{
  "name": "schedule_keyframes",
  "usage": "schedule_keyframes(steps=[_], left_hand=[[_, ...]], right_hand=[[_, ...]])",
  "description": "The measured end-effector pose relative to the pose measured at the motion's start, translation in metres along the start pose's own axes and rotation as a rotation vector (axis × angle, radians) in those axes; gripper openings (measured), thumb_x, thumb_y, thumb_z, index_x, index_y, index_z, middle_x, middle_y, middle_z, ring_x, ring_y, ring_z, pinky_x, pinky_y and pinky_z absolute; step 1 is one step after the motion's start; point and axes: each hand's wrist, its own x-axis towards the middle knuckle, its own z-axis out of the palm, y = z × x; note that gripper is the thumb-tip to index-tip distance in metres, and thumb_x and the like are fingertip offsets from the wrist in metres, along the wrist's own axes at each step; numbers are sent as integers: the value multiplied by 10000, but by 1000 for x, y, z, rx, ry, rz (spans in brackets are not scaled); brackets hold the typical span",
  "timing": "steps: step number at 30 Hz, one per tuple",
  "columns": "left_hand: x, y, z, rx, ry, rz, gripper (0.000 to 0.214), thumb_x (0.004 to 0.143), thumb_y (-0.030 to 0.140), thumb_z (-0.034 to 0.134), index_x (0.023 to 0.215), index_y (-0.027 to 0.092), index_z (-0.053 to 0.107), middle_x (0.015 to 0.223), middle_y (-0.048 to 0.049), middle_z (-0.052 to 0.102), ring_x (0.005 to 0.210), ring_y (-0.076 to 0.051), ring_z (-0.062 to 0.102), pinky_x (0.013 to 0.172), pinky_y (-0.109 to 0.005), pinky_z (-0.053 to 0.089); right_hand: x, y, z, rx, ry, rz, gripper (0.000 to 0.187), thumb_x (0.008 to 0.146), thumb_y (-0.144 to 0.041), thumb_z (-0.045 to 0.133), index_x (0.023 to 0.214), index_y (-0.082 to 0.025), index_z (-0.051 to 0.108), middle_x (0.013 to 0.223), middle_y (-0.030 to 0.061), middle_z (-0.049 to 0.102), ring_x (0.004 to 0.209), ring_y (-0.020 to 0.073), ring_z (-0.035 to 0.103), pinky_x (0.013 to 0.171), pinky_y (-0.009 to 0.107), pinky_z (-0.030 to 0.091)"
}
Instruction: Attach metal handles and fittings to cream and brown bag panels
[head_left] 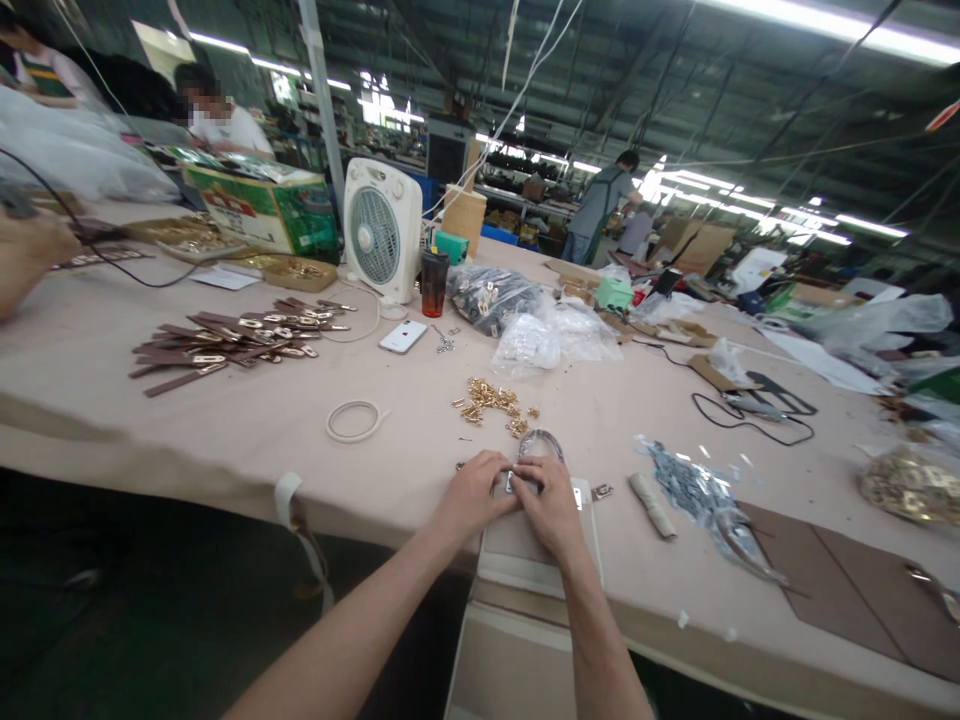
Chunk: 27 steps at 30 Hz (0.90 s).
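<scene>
My left hand (474,492) and my right hand (550,503) meet at the table's near edge, fingers closed together on a small silver metal buckle (517,483). Behind the hands a clear curved plastic piece (541,442) arches up from it. The hands rest over a pale flat board (525,555) that hangs over the table edge. A scatter of small gold metal fittings (491,400) lies just beyond the hands. What the fingers do to the buckle is hidden.
A heap of brown leather straps with metal buckles (240,340) lies at left, a white tape ring (352,421) nearer. A white fan (381,230), dark cup (433,283), phone (403,336) and plastic bags of hardware (525,320) stand behind. Brown sheets (847,585) lie at right. Other people work further off.
</scene>
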Motion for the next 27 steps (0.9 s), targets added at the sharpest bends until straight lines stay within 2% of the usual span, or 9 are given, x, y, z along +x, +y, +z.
schedule_keyframes(steps=[9,14,18,21,24,27], left_hand=[[-1,-1,-2,-2,-3,-7,409,776,215,776,1170,217,669,1138,-55,670,861,-173,622,829,-304,554],[-1,8,-3,36,-12,18,361,802,188,735,1151,225,651,1097,-43,665,893,-183,630,845,-309,554],[-1,6,0,89,-15,34,395,855,280,734,1230,236,615,1160,-59,663,924,-202,651,894,-367,570],[0,0,2,152,-6,108,495,855,303,746,1320,249,582,1330,-87,623,1135,-258,644,1020,-442,551],[-2,3,1,243,24,249,472,899,257,687,1358,264,577,1402,-96,597,1306,-291,563,1132,-494,482],[-8,22,6,333,-36,415,420,944,184,593,1356,268,589,1396,-93,621,1287,-274,567,1129,-485,474]], right_hand=[[2,5,2,-4,-27,19,138,856,-292,712,955,-248,796,1083,87,757,1082,287,652,1054,499,448],[1,-8,-2,5,17,39,141,856,-268,698,973,-248,775,1057,79,748,1079,285,643,1038,487,465],[-16,-20,-13,152,227,46,205,929,-315,642,1102,-247,727,1144,87,724,1127,259,637,1026,432,497],[-34,-15,-29,219,462,127,238,984,-384,571,1099,-231,713,1146,105,711,1090,244,652,958,392,533],[-56,7,-59,194,685,248,309,986,-439,564,1132,-204,702,1162,115,703,1097,243,647,982,398,514],[-73,43,-94,101,818,385,426,957,-510,588,1192,-171,694,1187,133,705,1091,253,644,988,406,497]])
